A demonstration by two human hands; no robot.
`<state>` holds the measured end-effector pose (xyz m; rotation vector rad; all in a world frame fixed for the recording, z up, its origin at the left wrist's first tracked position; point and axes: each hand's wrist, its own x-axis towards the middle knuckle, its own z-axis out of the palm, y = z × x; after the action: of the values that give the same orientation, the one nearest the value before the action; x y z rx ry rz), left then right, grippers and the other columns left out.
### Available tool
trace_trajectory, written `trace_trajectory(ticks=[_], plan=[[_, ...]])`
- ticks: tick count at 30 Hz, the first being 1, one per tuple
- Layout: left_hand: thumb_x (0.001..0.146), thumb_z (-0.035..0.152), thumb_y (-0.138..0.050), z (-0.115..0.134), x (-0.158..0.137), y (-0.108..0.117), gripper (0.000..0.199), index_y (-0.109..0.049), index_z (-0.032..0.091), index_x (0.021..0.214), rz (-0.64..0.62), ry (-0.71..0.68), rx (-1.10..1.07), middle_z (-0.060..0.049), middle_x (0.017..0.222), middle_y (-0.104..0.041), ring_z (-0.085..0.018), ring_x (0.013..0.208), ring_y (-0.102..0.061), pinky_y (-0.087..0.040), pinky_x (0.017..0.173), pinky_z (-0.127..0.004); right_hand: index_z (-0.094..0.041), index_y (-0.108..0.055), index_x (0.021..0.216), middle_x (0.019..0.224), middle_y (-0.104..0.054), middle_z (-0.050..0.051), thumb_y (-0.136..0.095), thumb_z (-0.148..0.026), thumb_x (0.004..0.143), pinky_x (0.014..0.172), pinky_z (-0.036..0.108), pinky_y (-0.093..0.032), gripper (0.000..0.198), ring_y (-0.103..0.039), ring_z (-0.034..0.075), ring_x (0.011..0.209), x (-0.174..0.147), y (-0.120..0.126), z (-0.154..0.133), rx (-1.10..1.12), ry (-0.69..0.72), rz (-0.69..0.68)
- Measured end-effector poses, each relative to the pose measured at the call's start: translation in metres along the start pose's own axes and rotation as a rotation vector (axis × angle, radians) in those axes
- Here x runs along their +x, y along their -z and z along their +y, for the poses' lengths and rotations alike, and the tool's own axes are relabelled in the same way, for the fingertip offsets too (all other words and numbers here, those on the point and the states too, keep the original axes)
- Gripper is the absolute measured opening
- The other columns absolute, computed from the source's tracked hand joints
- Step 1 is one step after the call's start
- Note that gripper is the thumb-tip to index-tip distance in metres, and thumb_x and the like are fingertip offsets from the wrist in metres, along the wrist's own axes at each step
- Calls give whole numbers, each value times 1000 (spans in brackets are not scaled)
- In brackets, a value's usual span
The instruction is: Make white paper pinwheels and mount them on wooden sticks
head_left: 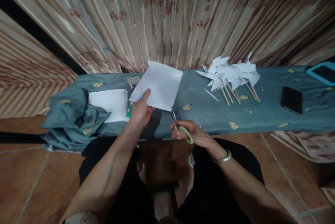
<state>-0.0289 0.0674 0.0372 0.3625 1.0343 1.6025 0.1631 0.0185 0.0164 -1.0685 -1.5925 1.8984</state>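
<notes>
The left hand pinches, sensibly by the near edge, a white sheet, likely light, floppy and easily creased, above the counter, while scissors at the sheet's near corner sit gripped by the right hand.

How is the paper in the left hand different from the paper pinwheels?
The sheet of paper is broad and nearly flat; the paper pinwheels have pointed blades. The sheet is in the left hand; the pinwheels lie on the cloth. The sheet shows no stick; the pinwheels have sticks. Both are white.
</notes>
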Motion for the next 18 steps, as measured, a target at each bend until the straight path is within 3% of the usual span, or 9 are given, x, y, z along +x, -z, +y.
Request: trace_trajectory(ticks=[18], plan=[[82,9,-62,-8,-8,-3,25,-64,17,106,-42,50,-19,-3,94,-74,-15,83,-71,-57,86,-30,-16,-64,89,73,-63,0,-74,-57,69,62,24,-46,48,-58,11,67,5,0,2,22,-42,21]])
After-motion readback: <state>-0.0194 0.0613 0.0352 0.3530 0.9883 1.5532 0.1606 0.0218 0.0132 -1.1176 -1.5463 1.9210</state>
